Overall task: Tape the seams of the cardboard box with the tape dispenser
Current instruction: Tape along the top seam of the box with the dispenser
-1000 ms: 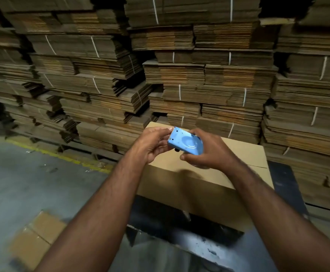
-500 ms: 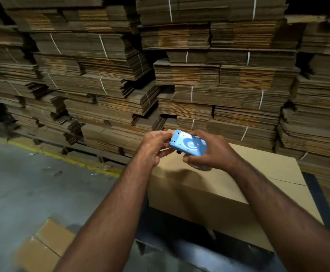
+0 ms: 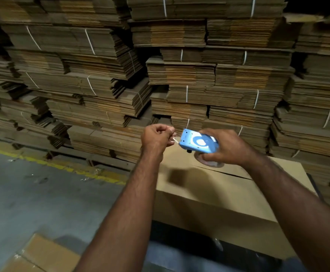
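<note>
A closed cardboard box stands in front of me on a dark stand, its top seam running off to the right. Above its far left corner my right hand grips a blue tape dispenser with a clear tape roll under it. My left hand is just left of the dispenser's toothed end. Its curled fingers pinch the free end of the clear tape, a short strip stretched between hand and dispenser.
Tall stacks of strapped flat cardboard fill the whole background, close behind the box. A grey concrete floor with a yellow line lies to the left. Another piece of cardboard lies on the floor at lower left.
My left hand has pulled away from the dispenser to the left, drawing out a short strip of tape. The view has shifted so the box sits further right.
</note>
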Motion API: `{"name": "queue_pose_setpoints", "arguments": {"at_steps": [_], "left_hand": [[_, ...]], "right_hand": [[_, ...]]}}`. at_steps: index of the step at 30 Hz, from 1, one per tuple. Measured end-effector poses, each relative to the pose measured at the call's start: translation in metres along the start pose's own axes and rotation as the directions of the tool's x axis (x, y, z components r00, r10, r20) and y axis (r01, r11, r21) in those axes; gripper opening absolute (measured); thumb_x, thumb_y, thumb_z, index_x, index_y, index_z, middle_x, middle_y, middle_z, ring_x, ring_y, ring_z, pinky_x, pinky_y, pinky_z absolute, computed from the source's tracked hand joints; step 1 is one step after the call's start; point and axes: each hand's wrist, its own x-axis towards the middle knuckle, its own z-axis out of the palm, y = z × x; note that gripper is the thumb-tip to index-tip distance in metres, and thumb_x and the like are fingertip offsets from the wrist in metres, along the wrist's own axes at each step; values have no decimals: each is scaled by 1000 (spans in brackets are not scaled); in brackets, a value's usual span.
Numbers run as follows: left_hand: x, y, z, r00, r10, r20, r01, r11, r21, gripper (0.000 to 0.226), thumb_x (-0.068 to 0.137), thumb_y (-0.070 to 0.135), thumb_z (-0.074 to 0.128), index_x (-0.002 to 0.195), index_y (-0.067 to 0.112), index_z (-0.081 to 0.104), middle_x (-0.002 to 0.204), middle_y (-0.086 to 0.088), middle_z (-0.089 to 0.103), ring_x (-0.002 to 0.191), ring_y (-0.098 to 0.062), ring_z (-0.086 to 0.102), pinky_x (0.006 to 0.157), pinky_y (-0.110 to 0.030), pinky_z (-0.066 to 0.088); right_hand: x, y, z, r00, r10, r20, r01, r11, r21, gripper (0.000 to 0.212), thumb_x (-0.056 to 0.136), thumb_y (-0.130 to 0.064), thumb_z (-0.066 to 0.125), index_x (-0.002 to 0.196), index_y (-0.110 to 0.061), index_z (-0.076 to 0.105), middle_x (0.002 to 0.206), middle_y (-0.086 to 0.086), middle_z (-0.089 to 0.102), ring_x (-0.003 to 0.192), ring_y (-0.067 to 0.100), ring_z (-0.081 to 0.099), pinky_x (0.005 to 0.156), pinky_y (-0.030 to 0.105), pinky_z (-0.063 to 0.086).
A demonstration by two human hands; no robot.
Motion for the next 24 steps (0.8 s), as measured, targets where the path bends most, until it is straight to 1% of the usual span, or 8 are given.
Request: {"name": "queue_pose_setpoints", "arguments": {"at_steps": [2, 5, 8, 11, 13, 15, 19, 24], "left_hand": [[10, -8, -4, 999, -21, -28, 21, 1000, -4, 6, 87, 2, 71, 84, -1, 67, 70, -16, 70, 52, -14, 63, 44, -21, 50], [21, -20, -12, 996, -72, -54, 74, 997, 38, 7, 87, 4, 72, 81, 3, 68, 73, -17, 71, 55, -15, 64, 47, -23, 49], [23, -31, -19, 987, -104, -121, 118, 986, 116, 10, 86, 7, 73, 77, 8, 69, 72, -12, 73, 54, -12, 65, 48, -24, 52], [29, -39, -33, 974, -135, -183, 160, 978, 133, 8, 85, 6, 75, 79, 8, 70, 73, -11, 74, 59, -14, 66, 62, -31, 57], [32, -46, -44, 975, -150, -166, 177, 970, 166, 4, 84, 6, 76, 85, 4, 72, 75, -12, 75, 62, -17, 68, 66, -33, 58], [33, -53, -49, 972, -167, -166, 201, 956, 215, 6, 83, 8, 77, 87, 4, 73, 75, -11, 76, 65, -17, 71, 64, -31, 58], [32, -59, -49, 967, -191, -166, 231, 937, 263, 6, 83, 10, 78, 87, 7, 74, 75, -8, 76, 67, -15, 72, 61, -28, 55], [37, -65, -42, 962, -220, -164, 257, 931, 260, 6, 82, 8, 78, 87, 6, 74, 75, -7, 76, 69, -16, 73, 70, -31, 59]], "right_hand": [[0, 11, 0, 999, 14, 32, -14, 1000, -20, 86, 58, -71, 63, 131, -26, 59, 115, -4, 69, 100, 17, 63, 79, 27, 46], [1, 20, 5, 996, 15, 90, -11, 999, -43, 82, 63, -64, 74, 134, -26, 57, 119, -2, 68, 101, 17, 62, 79, 27, 45], [6, 20, 9, 987, -14, 158, 27, 997, -76, 79, 70, -59, 77, 138, -26, 53, 121, -2, 65, 94, 13, 52, 78, 30, 46], [11, 24, 10, 978, -13, 208, 42, 990, -135, 75, 73, -57, 75, 138, -28, 53, 120, -3, 63, 91, 10, 45, 75, 30, 45], [14, 25, 11, 971, -12, 240, 55, 984, -172, 72, 73, -58, 74, 136, -30, 54, 108, -6, 59, 90, 10, 45, 73, 29, 43], [19, 25, 14, 961, -20, 274, 68, 983, -168, 72, 70, -61, 73, 133, -30, 56, 99, -10, 53, 89, 11, 46, 74, 31, 46], [31, 29, 21, 938, -15, 345, 76, 984, -164, 86, 52, -75, 60, 127, -32, 59, 102, -11, 63, 88, 13, 54, 77, 37, 54], [42, 34, 27, 914, 4, 406, 79, 979, -188, 84, 54, -74, 65, 127, -34, 59, 101, -11, 62, 88, 14, 56, 73, 35, 54]]}}
